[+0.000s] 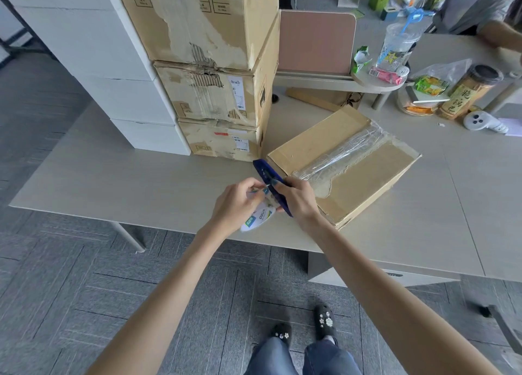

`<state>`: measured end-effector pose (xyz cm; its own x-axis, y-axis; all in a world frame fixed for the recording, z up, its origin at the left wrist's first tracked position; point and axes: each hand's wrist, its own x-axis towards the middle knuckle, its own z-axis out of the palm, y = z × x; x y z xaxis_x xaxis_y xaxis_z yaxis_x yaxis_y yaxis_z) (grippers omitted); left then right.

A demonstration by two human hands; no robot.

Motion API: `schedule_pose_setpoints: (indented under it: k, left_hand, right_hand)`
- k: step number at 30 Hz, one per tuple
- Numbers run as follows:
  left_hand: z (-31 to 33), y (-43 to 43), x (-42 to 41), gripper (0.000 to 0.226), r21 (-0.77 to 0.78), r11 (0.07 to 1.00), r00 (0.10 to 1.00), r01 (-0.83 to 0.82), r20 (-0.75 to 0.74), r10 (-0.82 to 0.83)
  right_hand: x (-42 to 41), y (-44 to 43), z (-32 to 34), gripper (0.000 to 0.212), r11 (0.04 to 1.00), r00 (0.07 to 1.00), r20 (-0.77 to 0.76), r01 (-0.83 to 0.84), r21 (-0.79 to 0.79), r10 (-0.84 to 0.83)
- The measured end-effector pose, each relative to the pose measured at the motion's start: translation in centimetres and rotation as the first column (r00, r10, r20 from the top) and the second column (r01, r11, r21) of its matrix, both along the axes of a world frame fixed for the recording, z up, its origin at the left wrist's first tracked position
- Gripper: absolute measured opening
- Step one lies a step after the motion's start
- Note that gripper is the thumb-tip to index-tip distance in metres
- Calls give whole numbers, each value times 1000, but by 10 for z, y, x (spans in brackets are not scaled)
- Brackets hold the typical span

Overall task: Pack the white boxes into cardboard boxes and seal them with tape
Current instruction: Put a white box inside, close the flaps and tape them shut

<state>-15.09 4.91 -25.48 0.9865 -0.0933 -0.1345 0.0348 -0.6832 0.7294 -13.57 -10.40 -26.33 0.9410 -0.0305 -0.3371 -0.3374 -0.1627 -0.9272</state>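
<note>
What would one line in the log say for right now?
left hand: holds tape roll | right hand: grips blue dispenser | cardboard box: flaps closed, clear tape along seam, on table

Cardboard and tape
At two o'clock the cardboard box (pixel 319 140) was matt, torn rough, its tape strip (pixel 339 160) clear and glossy; the tape dispenser (pixel 267 174) smooth blue plastic.

Closed cardboard box (pixel 313 140), clear tape (pixel 341 157) across

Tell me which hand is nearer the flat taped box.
Right. The right hand, gripping the dispenser, is by the box's near edge; the left hand, on the tape roll, is farther left.
</note>
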Motion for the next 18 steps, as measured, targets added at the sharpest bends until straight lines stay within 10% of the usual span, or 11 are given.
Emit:
schedule_pose_setpoints:
  k: [12, 18]
  left_hand:
    - [4, -7, -2, 31, -536, 839, 993, -99, -5, 114]
    - [-15, 2, 7, 21, -406, 909, 994, -96, 16, 112]
  right_hand:
    - [2, -20, 2, 26, 928, 985, -158, 116, 354, -62]
    - [15, -22, -7, 21, 976, 991, 98, -71, -204, 93]
